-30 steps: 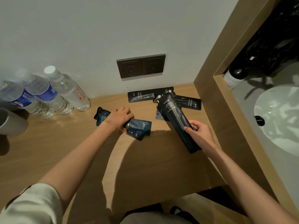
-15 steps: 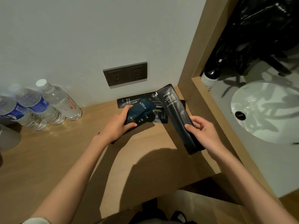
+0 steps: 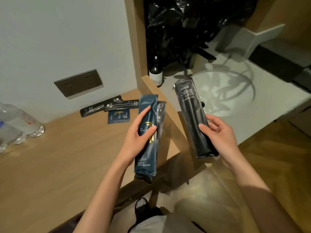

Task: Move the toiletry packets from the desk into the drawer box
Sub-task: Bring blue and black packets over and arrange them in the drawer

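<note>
Cropped by the left edge and smeared: water bottles (image 3: 20, 125), labels unreadable. Mostly hidden behind the blue packet (image 3: 146, 158) in the left hand (image 3: 134, 140): a second dark packet (image 3: 161, 115), only a strip with broken letters showing. Covered by the black packet (image 3: 191, 115) in the right hand (image 3: 222, 137): part of the sink basin (image 3: 227, 91). Too small to read: print on the flat packets (image 3: 109, 106) on the bench (image 3: 58, 157). Cut by the top edge: black bag (image 3: 185, 22).

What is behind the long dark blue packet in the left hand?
A long black packet with pale letters shows at the right edge of the dark blue packet. The left hand grips both. Most of it is covered.
</note>
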Demonstrator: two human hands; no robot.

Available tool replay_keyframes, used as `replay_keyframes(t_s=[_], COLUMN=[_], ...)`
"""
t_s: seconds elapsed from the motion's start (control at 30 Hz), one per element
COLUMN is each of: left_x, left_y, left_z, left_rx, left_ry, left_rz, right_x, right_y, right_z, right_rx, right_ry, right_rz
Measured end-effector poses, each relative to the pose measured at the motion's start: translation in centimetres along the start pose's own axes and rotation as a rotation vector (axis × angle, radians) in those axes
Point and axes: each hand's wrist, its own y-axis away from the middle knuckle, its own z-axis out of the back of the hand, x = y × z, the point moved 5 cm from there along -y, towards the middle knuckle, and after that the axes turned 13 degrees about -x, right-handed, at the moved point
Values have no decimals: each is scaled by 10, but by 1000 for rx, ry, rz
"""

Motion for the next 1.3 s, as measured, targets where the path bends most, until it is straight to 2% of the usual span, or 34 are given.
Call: replay_keyframes(t_s=[0.2,0.33,0.6,0.83,1.07,1.3], left_x=[-17,-24,-37,-60,-81,-99], left_y=[62,100,118,84,9,-77], left_z=[-111,-193,-327,-450,-568,-649], left_rx=[110,192,330,419,350,283], left_ry=[-29,-39,-112,-25,61,63], left_rz=[-8,53,94,37,129,190], right_x=[-32,-49,-58,-50,-29,-19], right_y=[19,29,21,-51,-161,-259], right_z=[139,224,345,426,502,549], right_rx=[-119,-181,-311,-360,-391,-343], right_ry=[7,50,24,59,186,220], right_rz=[-57,-63,-102,-47,8,-6])
